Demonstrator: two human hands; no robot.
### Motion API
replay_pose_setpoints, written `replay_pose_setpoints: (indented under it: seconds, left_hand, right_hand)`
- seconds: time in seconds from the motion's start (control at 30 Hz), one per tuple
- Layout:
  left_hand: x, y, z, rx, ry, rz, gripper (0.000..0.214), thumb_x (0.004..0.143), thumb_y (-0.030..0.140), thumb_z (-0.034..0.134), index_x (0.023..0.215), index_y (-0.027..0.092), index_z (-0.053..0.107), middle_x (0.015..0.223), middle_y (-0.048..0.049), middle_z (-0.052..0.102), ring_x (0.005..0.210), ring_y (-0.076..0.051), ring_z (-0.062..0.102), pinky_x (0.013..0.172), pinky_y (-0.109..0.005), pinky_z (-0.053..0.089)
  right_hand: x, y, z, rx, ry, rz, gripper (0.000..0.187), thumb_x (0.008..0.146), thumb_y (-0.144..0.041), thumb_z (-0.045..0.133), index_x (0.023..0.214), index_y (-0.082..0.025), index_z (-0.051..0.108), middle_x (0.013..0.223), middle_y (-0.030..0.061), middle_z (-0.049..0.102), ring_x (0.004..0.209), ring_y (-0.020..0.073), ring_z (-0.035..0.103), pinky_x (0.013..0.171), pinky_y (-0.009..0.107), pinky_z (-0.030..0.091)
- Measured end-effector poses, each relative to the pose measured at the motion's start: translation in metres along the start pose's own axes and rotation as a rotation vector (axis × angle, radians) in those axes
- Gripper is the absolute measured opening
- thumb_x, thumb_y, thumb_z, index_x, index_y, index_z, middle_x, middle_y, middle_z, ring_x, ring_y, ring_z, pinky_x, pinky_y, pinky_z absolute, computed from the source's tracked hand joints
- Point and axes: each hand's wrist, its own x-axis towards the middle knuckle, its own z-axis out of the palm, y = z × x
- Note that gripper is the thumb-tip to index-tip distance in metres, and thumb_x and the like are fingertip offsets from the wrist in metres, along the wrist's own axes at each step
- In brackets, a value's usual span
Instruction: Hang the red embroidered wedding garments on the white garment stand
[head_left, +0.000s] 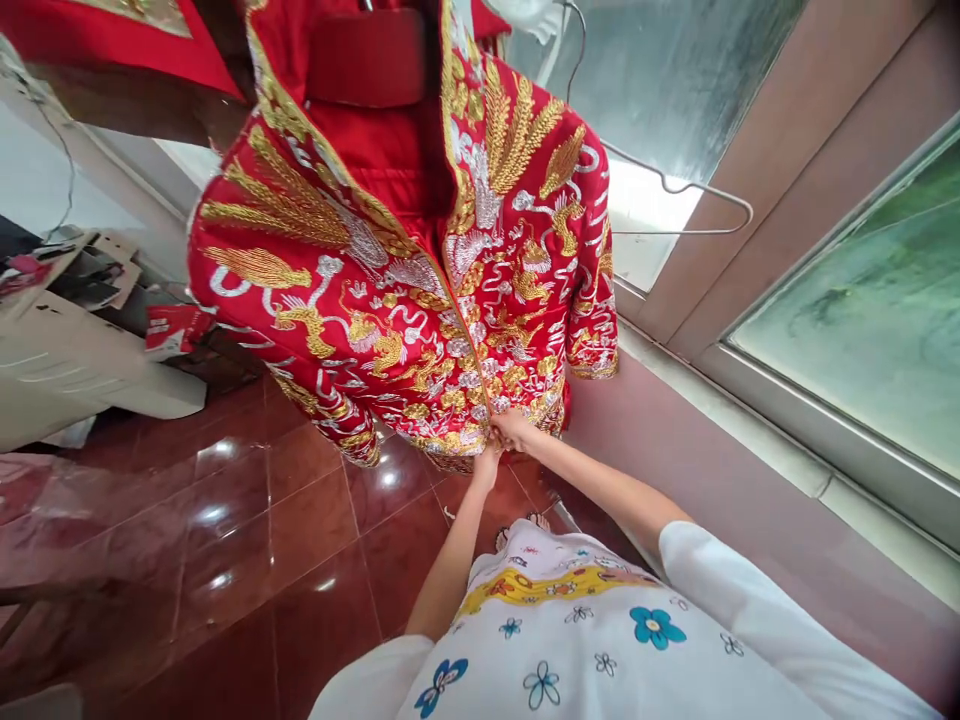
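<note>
A red jacket (pixel 450 340) with dense gold and silver embroidery hangs in front of me. Its neck gapes open over the red lining, and the two front edges meet lower down. At the bottom of the front edges my right hand (pixel 514 430) is closed on the jacket, fingers bent in a pinch. Just below and left of it, my left hand (pixel 487 464) also grips the hem. The two hands touch or nearly touch. Whether a small fastener sits between the fingers is too hidden to make out.
A bare wire hanger (pixel 709 232) juts out right of the jacket beside the window frame (pixel 705 300). On the left stands a pale cabinet (pixel 90 350) with assorted items and a red packet (pixel 176 328). Glossy red tiles (pixel 315 530) cover the floor.
</note>
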Motion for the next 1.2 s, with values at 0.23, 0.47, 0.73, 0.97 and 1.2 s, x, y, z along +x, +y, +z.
replay_pose_setpoints:
  seconds: [0.23, 0.47, 0.73, 0.97, 1.2]
  left_hand:
    - [-0.005, 0.013, -0.003, 0.349, 0.050, -0.016, 0.040, 0.085, 0.046, 0.051, 0.111, 0.016, 0.056, 0.109, -0.0125, 0.064, 0.099, -0.015, 0.063, 0.083, -0.029, 0.050]
    - [-0.034, 0.058, 0.005, 0.959, 0.147, 0.015, 0.035, 0.071, 0.048, 0.065, 0.076, 0.014, 0.065, 0.086, -0.0160, 0.069, 0.101, -0.030, 0.062, 0.086, -0.038, 0.045]
    - [-0.006, 0.110, 0.055, 1.554, 0.151, 0.350, 0.031, 0.089, 0.022, 0.037, 0.090, 0.015, 0.067, 0.087, -0.0138, 0.070, 0.088, -0.023, 0.066, 0.076, -0.030, 0.045]
    - [-0.023, 0.110, 0.060, 1.682, 0.124, 0.385, 0.049, 0.093, 0.041, 0.029, 0.089, 0.010, 0.067, 0.087, -0.0175, 0.069, 0.088, -0.026, 0.066, 0.073, -0.031, 0.046]
    - [-0.048, 0.196, 0.081, 1.616, 0.239, 0.676, 0.030, 0.088, 0.037, 0.043, 0.100, 0.018, 0.063, 0.088, -0.0119, 0.069, 0.085, -0.024, 0.066, 0.070, -0.031, 0.045]
  right_hand:
    - [0.013, -0.039, -0.006, -0.027, -0.043, -0.240, 0.026, 0.072, -0.014, 0.048, 0.047, -0.017, 0.038, 0.037, -0.0081, 0.030, 0.040, 0.0042, 0.022, 0.042, 0.021, 0.015]
    - [0.002, -0.032, -0.003, -0.019, -0.080, -0.266, 0.022, 0.069, -0.015, 0.043, 0.047, -0.018, 0.039, 0.037, -0.0082, 0.028, 0.039, 0.0047, 0.021, 0.042, 0.022, 0.015]
    - [-0.008, -0.045, -0.001, 0.067, -0.079, -0.266, 0.018, 0.066, -0.018, 0.043, 0.048, -0.017, 0.041, 0.039, -0.0071, 0.032, 0.038, 0.0045, 0.024, 0.042, 0.021, 0.017]
    - [-0.031, -0.120, -0.026, 0.158, -0.046, -0.561, 0.020, 0.071, -0.027, 0.047, 0.056, -0.015, 0.051, 0.044, -0.0074, 0.034, 0.038, 0.0038, 0.023, 0.042, 0.021, 0.017]
    - [-0.048, -0.126, -0.018, 0.137, -0.114, -0.512, 0.024, 0.074, -0.025, 0.048, 0.052, -0.015, 0.047, 0.040, -0.0065, 0.036, 0.037, 0.0038, 0.025, 0.040, 0.021, 0.015]
